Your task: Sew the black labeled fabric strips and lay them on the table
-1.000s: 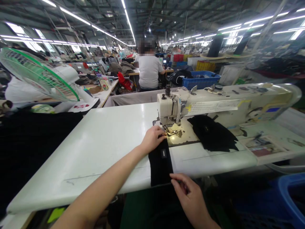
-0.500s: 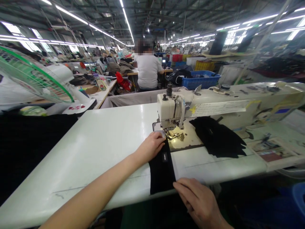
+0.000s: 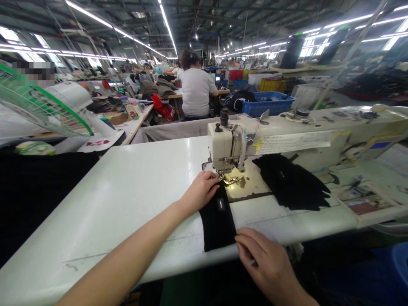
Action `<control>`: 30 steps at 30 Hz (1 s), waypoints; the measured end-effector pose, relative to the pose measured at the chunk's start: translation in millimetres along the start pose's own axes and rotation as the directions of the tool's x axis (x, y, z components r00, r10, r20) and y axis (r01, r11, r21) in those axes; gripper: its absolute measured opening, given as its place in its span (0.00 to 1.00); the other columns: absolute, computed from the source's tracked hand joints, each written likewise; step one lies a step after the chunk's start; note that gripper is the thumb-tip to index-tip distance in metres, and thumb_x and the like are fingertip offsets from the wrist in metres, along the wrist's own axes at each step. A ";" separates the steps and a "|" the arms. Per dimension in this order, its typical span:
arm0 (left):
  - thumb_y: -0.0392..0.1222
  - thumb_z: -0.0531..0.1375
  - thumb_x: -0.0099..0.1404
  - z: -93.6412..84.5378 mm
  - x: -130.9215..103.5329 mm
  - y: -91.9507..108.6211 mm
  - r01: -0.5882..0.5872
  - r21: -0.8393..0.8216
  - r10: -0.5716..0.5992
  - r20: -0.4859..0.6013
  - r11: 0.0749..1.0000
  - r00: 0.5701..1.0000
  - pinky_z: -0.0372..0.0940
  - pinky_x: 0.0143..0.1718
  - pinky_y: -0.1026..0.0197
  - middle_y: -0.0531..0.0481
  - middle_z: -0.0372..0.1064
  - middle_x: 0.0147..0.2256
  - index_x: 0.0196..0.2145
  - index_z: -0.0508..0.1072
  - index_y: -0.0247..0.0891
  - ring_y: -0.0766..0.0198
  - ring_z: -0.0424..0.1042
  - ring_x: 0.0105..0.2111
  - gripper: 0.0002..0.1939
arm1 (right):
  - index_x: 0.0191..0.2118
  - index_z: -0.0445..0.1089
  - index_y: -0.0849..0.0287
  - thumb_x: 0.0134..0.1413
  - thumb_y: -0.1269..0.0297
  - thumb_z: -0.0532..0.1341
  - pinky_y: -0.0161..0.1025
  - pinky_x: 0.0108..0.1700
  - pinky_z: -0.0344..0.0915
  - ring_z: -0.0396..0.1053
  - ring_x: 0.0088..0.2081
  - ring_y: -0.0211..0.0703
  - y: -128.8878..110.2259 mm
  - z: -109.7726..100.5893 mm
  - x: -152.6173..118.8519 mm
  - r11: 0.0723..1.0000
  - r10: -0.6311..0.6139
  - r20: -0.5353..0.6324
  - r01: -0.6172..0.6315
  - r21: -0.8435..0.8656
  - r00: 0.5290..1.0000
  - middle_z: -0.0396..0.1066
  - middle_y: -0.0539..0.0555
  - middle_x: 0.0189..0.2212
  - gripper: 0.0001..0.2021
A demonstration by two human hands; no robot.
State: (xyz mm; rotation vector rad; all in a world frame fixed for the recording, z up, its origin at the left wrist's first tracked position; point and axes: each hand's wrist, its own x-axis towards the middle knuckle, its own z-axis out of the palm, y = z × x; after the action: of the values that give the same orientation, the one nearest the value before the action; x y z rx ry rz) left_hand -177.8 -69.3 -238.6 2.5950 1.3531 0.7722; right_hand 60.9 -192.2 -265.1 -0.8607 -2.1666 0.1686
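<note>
A black cloth piece [image 3: 218,229] with a small dark label [image 3: 221,204] lies on the pale sewing table, its far end at the needle area of the sewing machine [image 3: 221,146]. My left hand [image 3: 203,189] presses on the cloth's far left part beside the presser foot, fingers closed together. At the near right corner of the cloth, my right hand [image 3: 263,255] pinches the edge between thumb and fingers. A small pale object, too unclear to name, shows within the right hand. Right of the needle, a pile of black cloth pieces [image 3: 287,182] rests under the machine arm.
A green and white fan [image 3: 47,106] stands at the left, near dark cloth [image 3: 35,195]. A parts tray [image 3: 366,202] sits at the right. Beyond the table are a seated person in white [image 3: 196,91] and a blue basket [image 3: 269,105].
The cloth has moved a little away from me toward the needle, its near edge now farther up the table. My right hand has moved slightly forward with it. My left hand stays beside the presser foot.
</note>
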 end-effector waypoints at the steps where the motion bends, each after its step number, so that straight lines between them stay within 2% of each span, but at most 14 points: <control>1: 0.34 0.59 0.69 -0.5 0.2 0.3 0.007 0.004 -0.007 -0.001 1.000 1.000 0.69 0.48 0.50 0.42 0.71 0.43 0.46 0.78 0.35 0.55 0.68 0.43 0.10 | 0.47 0.69 0.60 0.63 0.76 0.54 0.38 0.37 0.75 0.77 0.38 0.45 -0.1 -0.5 0.6 1.000 0.008 0.005 -0.008 -0.001 1.000 0.76 0.59 0.41 0.11; 14: 0.33 0.61 0.67 1.0 0.0 -5.9 0.030 -0.066 -0.032 -0.023 0.997 0.999 0.68 0.50 0.51 0.43 0.72 0.45 0.46 0.79 0.38 0.55 0.70 0.45 0.11 | 0.47 0.68 0.58 0.63 0.75 0.52 0.37 0.35 0.72 0.77 0.38 0.45 0.8 2.2 -4.8 0.995 0.097 0.098 -0.099 0.018 0.990 0.75 0.57 0.42 0.12; 25: 0.35 0.60 0.68 -4.2 1.7 -5.6 0.021 -0.006 -0.021 0.015 1.000 1.000 0.68 0.50 0.49 0.42 0.72 0.45 0.48 0.78 0.37 0.54 0.69 0.45 0.12 | 0.45 0.69 0.58 0.63 0.75 0.51 0.36 0.34 0.68 0.75 0.38 0.44 -0.7 -4.2 6.6 0.998 0.065 0.141 -0.062 -0.021 0.988 0.74 0.57 0.40 0.12; 30: 0.35 0.59 0.69 -5.2 3.1 -7.6 0.020 0.036 -0.021 0.031 0.999 0.999 0.68 0.50 0.49 0.43 0.71 0.46 0.49 0.77 0.39 0.54 0.69 0.45 0.12 | 0.44 0.70 0.58 0.63 0.75 0.51 0.35 0.33 0.67 0.74 0.36 0.43 -0.4 -7.5 13.7 0.998 0.051 0.189 -0.044 -0.041 0.981 0.74 0.57 0.39 0.12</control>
State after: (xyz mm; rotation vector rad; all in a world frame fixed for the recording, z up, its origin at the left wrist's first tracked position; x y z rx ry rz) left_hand -184.5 -63.0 -235.4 2.6043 1.3946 0.7077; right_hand 59.7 -185.1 -251.3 -0.9512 -2.3330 0.2448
